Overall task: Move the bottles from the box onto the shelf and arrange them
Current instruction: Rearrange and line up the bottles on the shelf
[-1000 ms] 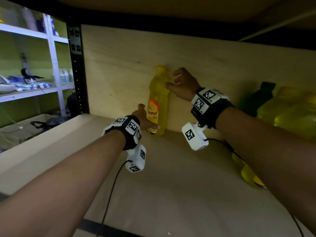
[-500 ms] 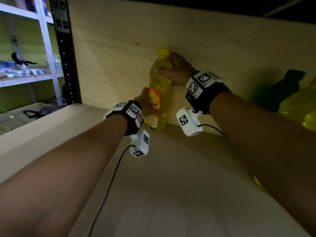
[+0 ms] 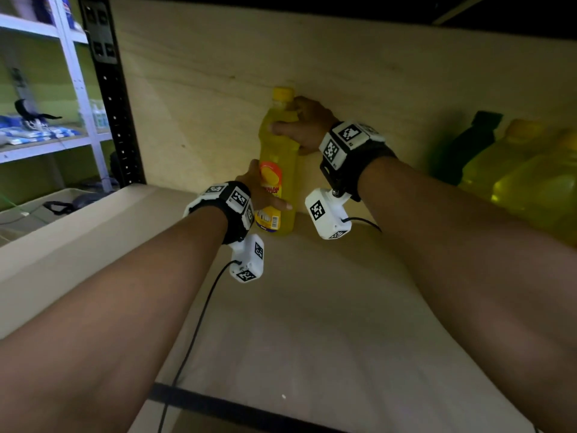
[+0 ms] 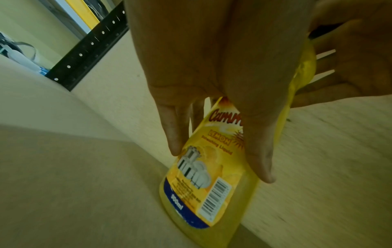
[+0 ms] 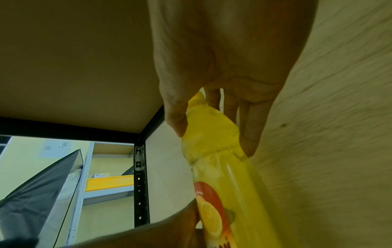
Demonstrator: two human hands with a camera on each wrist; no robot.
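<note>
Pale wooden shelf — yellow bottle upright, blurred bottles rightward, seemingly.

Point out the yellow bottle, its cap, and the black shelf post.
yellow bottle (image 3: 278, 182), head view, on the label at mid-body.
cap (image 3: 283, 93), head view, on the yellow cap's side.
black shelf post (image 3: 115, 98), head view, on its perforated front face.
</note>
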